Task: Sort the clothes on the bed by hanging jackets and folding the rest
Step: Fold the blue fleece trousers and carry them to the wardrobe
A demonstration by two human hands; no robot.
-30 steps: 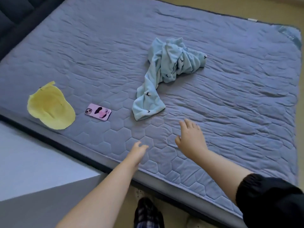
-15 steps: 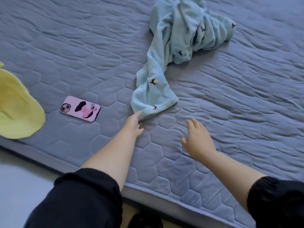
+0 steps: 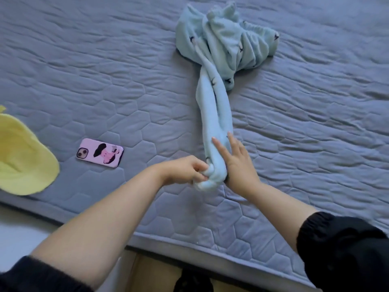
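left hand (image 3: 185, 169) now gripping garment (image 3: 214, 114) end, garment stretched nearer

Pink-cased phone (image 3: 100, 152), camera side up; a yellow hat (image 3: 23, 163) off to its left.

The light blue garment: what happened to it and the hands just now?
The left hand reached forward and grips the near end of the light blue garment, drawing that strip straight toward the person. The right hand slid left; its straight fingers touch the strip. The phone and yellow hat stayed put.
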